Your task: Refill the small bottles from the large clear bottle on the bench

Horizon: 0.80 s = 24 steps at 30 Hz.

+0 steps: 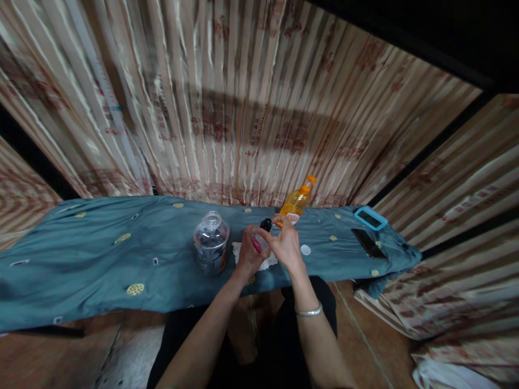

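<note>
Both hands are up over the teal patterned cloth (101, 254), working one small clear bottle with a pink label and a black cap (260, 235). The left hand (248, 254) is wrapped round the bottle's body, fingers curled shut on it, the pink label peeking out just beside the thumb. The right hand (286, 244) sits over the top, its fingertips (276, 220) pinched at the black cap. Under the left knuckles lies a crumpled white tissue (267, 263). Just off the left hand stands a clear plastic jar (211, 243); beyond the right fingertips leans an orange plastic bottle (297, 201). A small white disc (305, 249) rests just beside the right wrist, with a dark phone (368, 243) well apart from it.
</note>
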Each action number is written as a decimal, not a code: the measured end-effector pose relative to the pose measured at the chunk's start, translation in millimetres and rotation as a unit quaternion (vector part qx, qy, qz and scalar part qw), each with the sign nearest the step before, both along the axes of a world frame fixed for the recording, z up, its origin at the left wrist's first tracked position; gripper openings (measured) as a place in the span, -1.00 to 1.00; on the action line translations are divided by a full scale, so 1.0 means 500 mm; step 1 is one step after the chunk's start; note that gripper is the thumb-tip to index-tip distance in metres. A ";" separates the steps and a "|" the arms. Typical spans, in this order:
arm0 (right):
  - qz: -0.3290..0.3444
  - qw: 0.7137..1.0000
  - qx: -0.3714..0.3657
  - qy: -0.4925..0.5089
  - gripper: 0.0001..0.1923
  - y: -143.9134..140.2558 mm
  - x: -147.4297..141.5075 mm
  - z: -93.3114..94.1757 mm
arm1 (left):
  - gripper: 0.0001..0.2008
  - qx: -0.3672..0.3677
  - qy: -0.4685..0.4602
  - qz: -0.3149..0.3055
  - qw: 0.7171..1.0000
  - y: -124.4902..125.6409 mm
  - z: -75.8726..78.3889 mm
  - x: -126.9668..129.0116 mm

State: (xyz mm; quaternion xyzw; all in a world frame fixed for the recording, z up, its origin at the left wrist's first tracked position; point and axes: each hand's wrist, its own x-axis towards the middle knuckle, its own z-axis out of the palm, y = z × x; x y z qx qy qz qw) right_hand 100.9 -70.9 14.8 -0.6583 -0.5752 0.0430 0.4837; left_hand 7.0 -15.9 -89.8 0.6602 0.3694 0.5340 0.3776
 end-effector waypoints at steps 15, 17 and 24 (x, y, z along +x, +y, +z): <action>0.029 0.999 0.006 -0.023 -0.62 0.010 -0.002 0.003 | -0.23 0.024 0.009 0.004 1.000 0.007 -0.009 0.003; 0.059 0.998 0.003 -0.016 -0.61 0.009 0.001 0.003 | -0.23 0.031 0.008 0.009 0.999 0.007 -0.012 0.004; 0.098 0.995 -0.016 0.013 -0.49 0.004 0.001 0.008 | -0.24 0.032 0.003 0.002 0.999 0.008 -0.015 0.005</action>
